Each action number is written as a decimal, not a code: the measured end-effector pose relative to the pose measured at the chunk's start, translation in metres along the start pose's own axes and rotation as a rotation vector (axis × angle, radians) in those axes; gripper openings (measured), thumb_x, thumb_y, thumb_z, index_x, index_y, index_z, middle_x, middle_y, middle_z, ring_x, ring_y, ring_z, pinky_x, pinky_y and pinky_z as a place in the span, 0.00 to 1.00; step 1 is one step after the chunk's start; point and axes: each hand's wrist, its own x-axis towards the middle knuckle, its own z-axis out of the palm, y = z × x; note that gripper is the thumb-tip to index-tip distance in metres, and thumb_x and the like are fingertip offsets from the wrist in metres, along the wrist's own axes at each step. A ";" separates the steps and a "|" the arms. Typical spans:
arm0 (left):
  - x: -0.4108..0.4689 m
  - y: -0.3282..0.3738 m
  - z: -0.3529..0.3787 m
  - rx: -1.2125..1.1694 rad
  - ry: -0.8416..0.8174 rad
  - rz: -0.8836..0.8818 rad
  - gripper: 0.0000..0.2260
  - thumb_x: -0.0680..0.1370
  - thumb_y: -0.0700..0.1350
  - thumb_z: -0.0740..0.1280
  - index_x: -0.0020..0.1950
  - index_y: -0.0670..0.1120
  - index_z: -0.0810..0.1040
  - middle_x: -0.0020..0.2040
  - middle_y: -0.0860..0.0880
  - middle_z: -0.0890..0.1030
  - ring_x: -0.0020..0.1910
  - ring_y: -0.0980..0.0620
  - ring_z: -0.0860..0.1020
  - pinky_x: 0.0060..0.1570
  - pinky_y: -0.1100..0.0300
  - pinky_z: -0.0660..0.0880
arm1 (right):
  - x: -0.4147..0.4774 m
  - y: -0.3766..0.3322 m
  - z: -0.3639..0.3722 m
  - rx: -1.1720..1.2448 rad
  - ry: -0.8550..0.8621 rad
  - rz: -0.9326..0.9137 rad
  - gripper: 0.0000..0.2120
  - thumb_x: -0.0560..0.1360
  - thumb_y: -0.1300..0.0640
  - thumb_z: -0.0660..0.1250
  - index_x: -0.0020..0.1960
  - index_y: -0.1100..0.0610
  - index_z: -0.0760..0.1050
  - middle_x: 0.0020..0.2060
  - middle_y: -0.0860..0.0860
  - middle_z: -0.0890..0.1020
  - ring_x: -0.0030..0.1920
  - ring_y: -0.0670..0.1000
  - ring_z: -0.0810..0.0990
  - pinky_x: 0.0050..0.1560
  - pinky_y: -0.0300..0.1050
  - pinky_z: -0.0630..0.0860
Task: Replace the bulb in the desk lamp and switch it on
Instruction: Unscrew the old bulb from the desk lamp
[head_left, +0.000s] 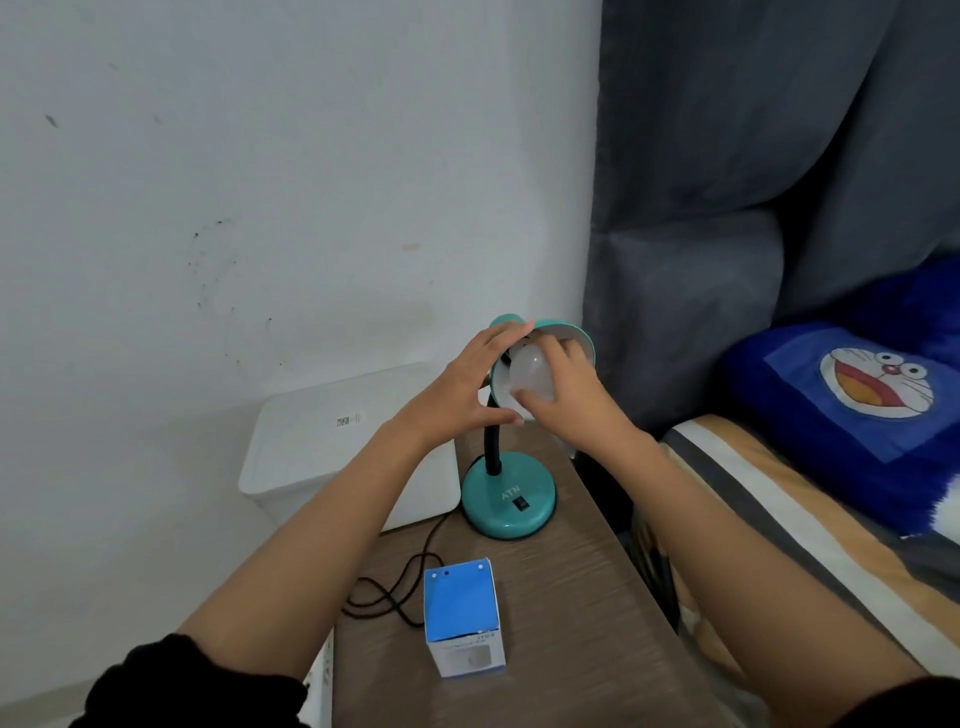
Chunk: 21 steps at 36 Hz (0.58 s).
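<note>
A teal metal desk lamp (491, 457) with a black bendy neck stands on the far part of a brown wood-grain bench (582, 639). Its round teal base (485, 512) carries a small black rocker switch (520, 503). The lamp's teal cone-shaped shade (571, 332) is tipped so that its white inside faces the camera. The left hand (462, 384) holds this shade from the left, its fingers (511, 332) curled over the top edge and the thumb reaching under the lower rim. A frosted white round bulb (530, 376) sits in the mouth of the shade; whether it is screwed in cannot be told. The right hand (569, 400) grips the bulb, its fingers (566, 353) wrapped over the top and right side and the thumb pressed against the lower front. A black power cord (395, 587) loops across the bench from the base towards the near left. Just beside the loops stands an upright blue and white cardboard box (462, 618). Left of the bench, against the white wall (260, 182), is a white plastic lidded bin (353, 447). To the right hangs a grey curtain (727, 208). Below it is a bed (769, 525) with a striped cover and a blue plush pillow (810, 374) with a cartoon cat face.
</note>
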 end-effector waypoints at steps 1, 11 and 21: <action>0.000 0.000 0.001 -0.003 -0.005 -0.003 0.41 0.68 0.42 0.76 0.73 0.60 0.56 0.72 0.54 0.60 0.71 0.59 0.60 0.69 0.54 0.68 | 0.001 -0.002 0.001 0.111 0.004 0.086 0.31 0.74 0.50 0.66 0.72 0.54 0.57 0.67 0.56 0.66 0.67 0.56 0.66 0.65 0.50 0.68; 0.000 0.001 0.000 -0.018 -0.017 -0.003 0.41 0.68 0.40 0.76 0.73 0.58 0.57 0.72 0.53 0.61 0.70 0.59 0.61 0.67 0.58 0.69 | 0.004 -0.003 0.000 -0.038 0.052 0.067 0.29 0.70 0.53 0.70 0.68 0.54 0.64 0.65 0.57 0.67 0.66 0.58 0.66 0.65 0.52 0.68; -0.001 0.000 0.001 -0.005 -0.008 -0.007 0.41 0.69 0.40 0.75 0.74 0.54 0.56 0.73 0.52 0.60 0.71 0.59 0.60 0.69 0.56 0.68 | 0.006 -0.004 0.010 0.242 0.055 0.194 0.25 0.76 0.46 0.62 0.67 0.57 0.62 0.63 0.58 0.70 0.61 0.57 0.71 0.62 0.55 0.71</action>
